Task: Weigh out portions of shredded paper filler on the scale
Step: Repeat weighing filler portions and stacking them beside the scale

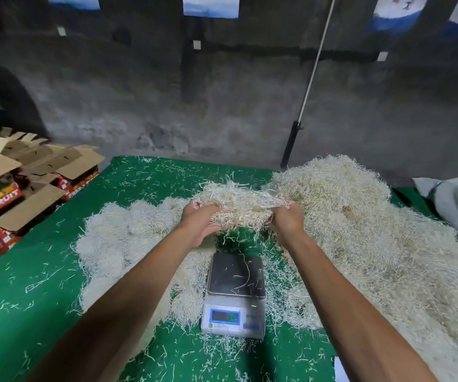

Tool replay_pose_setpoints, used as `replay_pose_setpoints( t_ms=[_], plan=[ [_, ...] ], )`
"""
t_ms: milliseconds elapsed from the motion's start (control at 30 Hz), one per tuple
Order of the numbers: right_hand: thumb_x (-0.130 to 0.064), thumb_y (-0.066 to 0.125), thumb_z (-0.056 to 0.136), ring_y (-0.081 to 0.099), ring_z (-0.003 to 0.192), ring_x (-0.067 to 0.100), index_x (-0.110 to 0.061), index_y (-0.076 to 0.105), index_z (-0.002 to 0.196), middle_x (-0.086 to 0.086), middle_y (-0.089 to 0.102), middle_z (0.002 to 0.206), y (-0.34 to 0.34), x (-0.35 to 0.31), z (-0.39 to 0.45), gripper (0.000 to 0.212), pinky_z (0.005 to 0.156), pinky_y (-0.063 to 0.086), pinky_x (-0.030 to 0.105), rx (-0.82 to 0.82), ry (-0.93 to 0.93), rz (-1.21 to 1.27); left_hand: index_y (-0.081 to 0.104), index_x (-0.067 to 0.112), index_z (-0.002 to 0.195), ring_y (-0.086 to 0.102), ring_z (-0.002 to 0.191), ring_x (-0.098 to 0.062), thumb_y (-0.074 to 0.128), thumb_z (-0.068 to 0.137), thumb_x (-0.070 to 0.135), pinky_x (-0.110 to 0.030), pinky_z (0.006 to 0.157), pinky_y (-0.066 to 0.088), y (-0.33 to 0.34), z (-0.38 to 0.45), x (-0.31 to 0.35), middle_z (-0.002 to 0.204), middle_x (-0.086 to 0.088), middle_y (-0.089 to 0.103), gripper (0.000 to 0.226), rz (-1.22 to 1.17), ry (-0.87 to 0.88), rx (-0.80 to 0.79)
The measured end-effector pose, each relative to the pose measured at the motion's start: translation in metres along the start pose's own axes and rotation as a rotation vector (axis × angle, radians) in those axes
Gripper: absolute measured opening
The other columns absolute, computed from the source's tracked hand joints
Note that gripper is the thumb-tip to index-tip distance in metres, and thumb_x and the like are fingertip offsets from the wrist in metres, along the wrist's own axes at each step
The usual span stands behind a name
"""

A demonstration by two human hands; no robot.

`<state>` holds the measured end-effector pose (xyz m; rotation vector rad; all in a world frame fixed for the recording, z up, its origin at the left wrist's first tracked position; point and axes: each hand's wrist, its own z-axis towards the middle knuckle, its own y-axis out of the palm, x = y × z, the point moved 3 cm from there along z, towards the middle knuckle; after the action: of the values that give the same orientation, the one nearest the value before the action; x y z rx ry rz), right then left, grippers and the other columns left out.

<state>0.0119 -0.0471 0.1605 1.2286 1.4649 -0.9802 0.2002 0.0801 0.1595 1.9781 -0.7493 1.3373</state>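
Filler clump — between both grips, above scale

Both hands up over table, holding one clump of shredded paper between them. Left hand grips its left end, right hand grips its right end, fingers curled into the shreds. Clump hangs above and behind the scale, not touching it. Scale pan carries only a few stray strands; display lit, digits unreadable. Big filler pile at right, flatter pile at left. Green table cover littered with strands. Open fruit cartons far left.
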Motion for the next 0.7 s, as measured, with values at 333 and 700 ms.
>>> replay_pose_setpoints(
  t_ms=[333,700],
  plan=[
    [0.016,0.052,0.088,0.059,0.056,0.008,-0.014,0.051,0.133,0.006,0.058,0.094,0.024,0.045,-0.014,0.054,0.050,0.049,0.021,-0.355,0.028,-0.323,0.039,0.008,0.147,0.055,0.101,-0.017,0.053,0.103,0.015,-0.040,0.097,0.055,0.018,0.008,-0.041,0.143,-0.014,0.046,0.047,0.161,-0.125,-0.001],
    [0.022,0.051,0.084,0.041,0.110,0.022,-0.011,0.050,0.128,0.003,0.053,0.135,-0.025,0.079,0.030,0.055,0.048,0.046,0.024,-0.061,0.107,-0.257,0.027,0.013,0.155,0.063,0.108,-0.035,0.080,0.085,0.023,-0.036,0.088,0.060,-0.012,0.035,-0.082,0.128,-0.022,0.048,0.088,0.072,-0.164,0.042]
  ],
)
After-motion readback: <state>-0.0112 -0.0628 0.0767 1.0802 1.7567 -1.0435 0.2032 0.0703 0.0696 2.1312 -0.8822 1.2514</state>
